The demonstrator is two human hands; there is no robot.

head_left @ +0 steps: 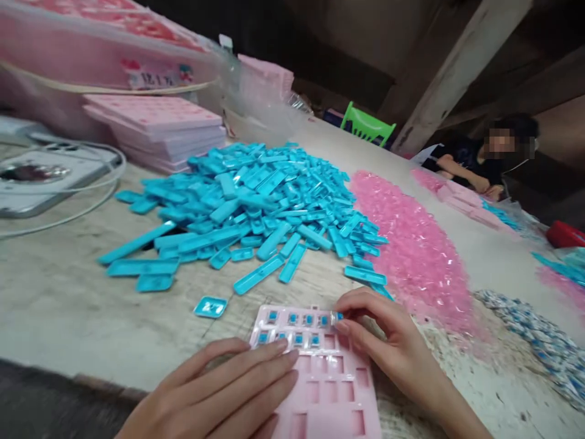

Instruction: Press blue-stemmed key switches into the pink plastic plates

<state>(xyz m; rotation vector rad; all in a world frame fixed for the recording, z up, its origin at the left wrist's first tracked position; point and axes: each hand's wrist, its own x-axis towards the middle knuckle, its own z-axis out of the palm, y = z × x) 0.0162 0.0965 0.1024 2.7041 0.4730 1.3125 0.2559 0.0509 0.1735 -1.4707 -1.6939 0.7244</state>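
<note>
Head view — pink tray (333,390) with two rows partly filled; right hand (388,341) pinches a blue keycap (339,316), left hand (228,393) flat, fingers together — most slots empty.

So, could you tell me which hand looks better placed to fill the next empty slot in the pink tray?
Probably the right hand: its fingertips pinch at the pink tray's top row, while the left hand lies flat.

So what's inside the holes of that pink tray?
Small blue pieces sit in the far two rows of the pink tray; nearer holes show bare. The left hand covers the tray's left edge.
</note>
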